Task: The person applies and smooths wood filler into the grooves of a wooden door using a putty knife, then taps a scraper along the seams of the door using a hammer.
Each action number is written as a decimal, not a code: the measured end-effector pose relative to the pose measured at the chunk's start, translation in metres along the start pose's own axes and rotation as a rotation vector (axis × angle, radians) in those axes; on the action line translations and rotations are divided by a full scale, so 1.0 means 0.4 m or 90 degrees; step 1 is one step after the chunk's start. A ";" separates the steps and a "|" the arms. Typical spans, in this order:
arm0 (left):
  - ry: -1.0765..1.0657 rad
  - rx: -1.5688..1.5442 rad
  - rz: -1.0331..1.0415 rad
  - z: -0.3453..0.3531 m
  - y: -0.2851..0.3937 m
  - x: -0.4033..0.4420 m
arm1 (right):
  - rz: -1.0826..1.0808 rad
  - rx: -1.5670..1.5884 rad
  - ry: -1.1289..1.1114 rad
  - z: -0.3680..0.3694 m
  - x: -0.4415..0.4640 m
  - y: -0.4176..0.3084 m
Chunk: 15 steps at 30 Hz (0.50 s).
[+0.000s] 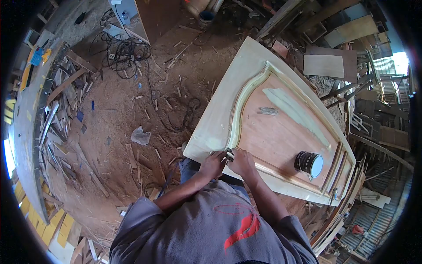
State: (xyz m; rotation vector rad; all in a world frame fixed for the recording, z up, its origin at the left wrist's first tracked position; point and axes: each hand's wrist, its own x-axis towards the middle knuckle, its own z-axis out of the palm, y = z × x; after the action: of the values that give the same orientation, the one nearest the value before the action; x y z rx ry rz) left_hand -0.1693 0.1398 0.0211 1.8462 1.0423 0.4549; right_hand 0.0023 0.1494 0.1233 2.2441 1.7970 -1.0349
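Note:
My left hand (212,164) and my right hand (241,162) are close together at the near left corner of a pale wooden panel (216,113). Both have their fingers closed at the end of the curved raised moulding (238,111). A small dark piece shows between them, but its kind is hidden by the fingers. On the panel's brown inner field stands a dark paint can (305,161) with a pale lid. Beyond it runs a light green smear (295,111). Near that smear lies a crumpled greyish scrap (268,111).
Wood offcuts and sawdust cover the floor (114,119). A tangle of black cable (125,57) lies at the upper left, and a crumpled clear plastic bag (140,136) is left of the panel. At far left is a long curved board (27,119); stacked timber (351,31) fills the right.

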 end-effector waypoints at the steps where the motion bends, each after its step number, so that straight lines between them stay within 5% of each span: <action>1: 0.006 -0.001 0.002 0.000 -0.004 0.004 | -0.004 -0.009 0.011 0.013 0.009 0.004; 9: 0.015 0.008 0.020 0.022 -0.036 0.008 | -0.053 0.048 -0.040 -0.012 0.024 0.051; 12: -0.020 0.019 -0.143 -0.028 0.005 0.012 | -0.050 0.253 0.149 -0.010 -0.024 0.176; 15: -0.029 0.029 -0.099 0.027 -0.047 -0.001 | -0.046 0.376 0.269 0.036 -0.077 0.314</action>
State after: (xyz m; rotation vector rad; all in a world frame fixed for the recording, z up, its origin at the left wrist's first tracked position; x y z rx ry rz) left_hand -0.1710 0.1375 -0.0001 1.7912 1.1639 0.2983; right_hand 0.1054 0.0788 0.0872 2.9517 1.9188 -1.3243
